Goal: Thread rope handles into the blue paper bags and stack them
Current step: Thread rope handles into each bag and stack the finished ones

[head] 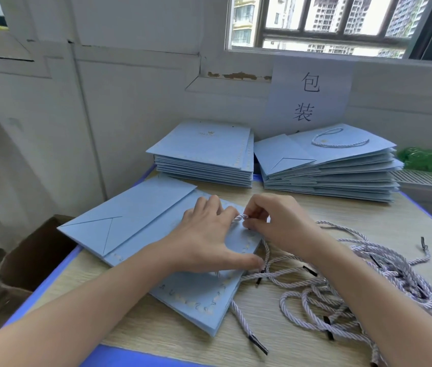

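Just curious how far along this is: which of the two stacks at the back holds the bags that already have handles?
The right stack: a rope handle loops across its top bag. The left stack shows none on its top bag, only bare holes.

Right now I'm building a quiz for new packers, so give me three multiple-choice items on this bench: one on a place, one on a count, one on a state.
1. Where does the pile of loose ropes lie?
A. right of the bag being worked on
B. on the far left stack
C. in the cardboard box

2. How many stacks of blue bags stand at the back of the table?
A. one
B. two
C. four

3. What is the right hand doing?
A. resting flat on the table
B. pinching a rope end at the bag's top edge
C. lifting a stack

Key:
1 A, the ropes spread over the table beside the flat bag.
2 B, a left stack and a right stack, whose top bag shows a handle.
3 B, its fingertips close on the rope while the left hand presses the bag.
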Motion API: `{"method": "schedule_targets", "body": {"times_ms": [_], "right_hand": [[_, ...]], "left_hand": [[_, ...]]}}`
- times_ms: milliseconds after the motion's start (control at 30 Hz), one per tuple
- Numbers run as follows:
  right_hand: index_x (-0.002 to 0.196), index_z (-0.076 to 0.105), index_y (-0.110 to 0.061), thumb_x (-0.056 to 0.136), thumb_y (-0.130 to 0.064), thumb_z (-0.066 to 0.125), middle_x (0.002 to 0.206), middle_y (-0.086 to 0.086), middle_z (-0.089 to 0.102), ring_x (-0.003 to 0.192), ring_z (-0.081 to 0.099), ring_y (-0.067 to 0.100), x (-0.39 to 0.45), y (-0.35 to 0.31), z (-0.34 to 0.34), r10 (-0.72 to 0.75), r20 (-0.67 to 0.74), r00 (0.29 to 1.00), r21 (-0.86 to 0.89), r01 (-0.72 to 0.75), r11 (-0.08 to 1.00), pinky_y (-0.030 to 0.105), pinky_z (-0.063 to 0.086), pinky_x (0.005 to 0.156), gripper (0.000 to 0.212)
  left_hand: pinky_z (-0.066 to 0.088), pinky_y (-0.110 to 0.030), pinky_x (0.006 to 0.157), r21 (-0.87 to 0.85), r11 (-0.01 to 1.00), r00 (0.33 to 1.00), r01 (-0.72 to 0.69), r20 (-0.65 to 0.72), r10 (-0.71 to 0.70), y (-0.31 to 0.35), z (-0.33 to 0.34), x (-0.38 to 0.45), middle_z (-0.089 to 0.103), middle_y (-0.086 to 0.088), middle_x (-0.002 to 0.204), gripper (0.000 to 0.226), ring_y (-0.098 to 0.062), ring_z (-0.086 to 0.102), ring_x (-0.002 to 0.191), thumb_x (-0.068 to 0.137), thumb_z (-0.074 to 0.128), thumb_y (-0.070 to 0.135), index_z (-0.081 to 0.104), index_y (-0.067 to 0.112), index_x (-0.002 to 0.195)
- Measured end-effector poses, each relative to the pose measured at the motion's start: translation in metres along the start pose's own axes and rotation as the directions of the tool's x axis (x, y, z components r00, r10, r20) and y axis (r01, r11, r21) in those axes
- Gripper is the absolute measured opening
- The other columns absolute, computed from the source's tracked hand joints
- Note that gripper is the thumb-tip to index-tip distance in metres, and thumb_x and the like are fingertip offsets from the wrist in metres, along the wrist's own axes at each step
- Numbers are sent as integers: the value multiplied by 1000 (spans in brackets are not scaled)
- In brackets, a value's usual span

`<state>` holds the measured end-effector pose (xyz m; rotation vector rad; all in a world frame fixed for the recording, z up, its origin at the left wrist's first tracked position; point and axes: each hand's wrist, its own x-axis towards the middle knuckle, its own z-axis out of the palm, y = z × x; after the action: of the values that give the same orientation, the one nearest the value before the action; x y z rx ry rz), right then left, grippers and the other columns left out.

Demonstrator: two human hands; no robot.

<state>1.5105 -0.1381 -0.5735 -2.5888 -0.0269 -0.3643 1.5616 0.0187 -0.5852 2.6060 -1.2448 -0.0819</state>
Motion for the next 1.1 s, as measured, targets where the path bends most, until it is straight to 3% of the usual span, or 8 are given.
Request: {"method": "schedule_targets", "body": {"times_ms": [200, 300, 400, 533, 700, 800, 933, 1100], "right_hand": [[80, 60, -25, 79, -11, 71, 73, -9, 59, 65, 51, 1, 1, 5, -1, 38, -2, 999, 101, -38, 994, 10, 41, 62, 18], [79, 66, -24, 83, -14, 68, 75, -10, 57, 66, 49, 0, 0, 6, 1, -18, 14, 1000, 21, 17, 1000, 15, 38, 62, 10], [84, 70, -23, 88, -19, 59, 84, -9, 52, 69, 44, 0, -1, 5, -5, -56, 50, 997, -109, 61, 992, 22, 34, 66, 13], [83, 73, -30, 90, -16, 50, 92, -6, 50, 71, 45, 4, -7, 8, -21, 8, 70, 998, 43, -11, 999, 17, 36, 64, 28], [76, 71, -16, 86, -10, 57, 76, -7, 53, 60, 47, -4, -8, 8, -27, 28, -162, 986, 101, -11, 995, 9, 36, 57, 18], [82, 73, -14, 85, -16, 63, 68, -11, 53, 58, 47, -3, -8, 10, -19, 27, -171, 985, 24, -23, 999, 12, 37, 58, 11], [104, 70, -26, 82, -33, 68, 62, -10, 54, 57, 45, 2, -5, 4, 8, 75, -42, 996, -4, -75, 997, 21, 35, 58, 23], [80, 73, -16, 81, -20, 68, 51, -9, 49, 49, 41, 2, 3, 1, 17, 123, -169, 978, 58, -115, 992, 17, 34, 52, 7]], "left_hand": [[30, -28, 96, -130, 992, 999, 9, -34, -14, 1, 0, 0, 32, 7, 111, 81, -10, 25, 111, 57, 47, 74, 38, 33, 127], [32, -24, 90, -218, 976, 998, 6, -61, -19, -2, -2, 1, 37, 10, 111, 80, -7, 30, 112, 48, 43, 75, 43, 35, 117], [37, -18, 81, -327, 945, 995, -8, -97, -25, -4, -9, 3, 50, 15, 105, 61, -4, 44, 105, 48, 46, 73, 50, 39, 98], [38, -4, 70, -418, 909, 986, -1, -149, -67, -6, -18, 1, 63, 16, 94, 35, 3, 56, 91, 61, 62, 56, 65, 30, 85], [47, -16, 68, -475, 879, 964, 36, -215, -155, -12, -19, 2, 72, 1, 75, 29, -2, 61, 69, 70, 68, 43, 74, 15, 72], [43, -19, 58, -481, 876, 938, 39, -284, -198, -16, -20, 1, 69, -7, 66, 20, -5, 54, 54, 78, 69, 24, 72, 10, 64], [46, -21, 60, -496, 868, 908, -10, -369, -200, -14, -18, -1, 69, -2, 62, 18, -15, 63, 62, 75, 71, 20, 69, 18, 58], [44, -8, 62, -528, 844, 915, -92, -380, -137, -10, -15, -1, 67, 10, 62, 21, 2, 60, 64, 72, 75, 19, 64, 28, 57]]}}
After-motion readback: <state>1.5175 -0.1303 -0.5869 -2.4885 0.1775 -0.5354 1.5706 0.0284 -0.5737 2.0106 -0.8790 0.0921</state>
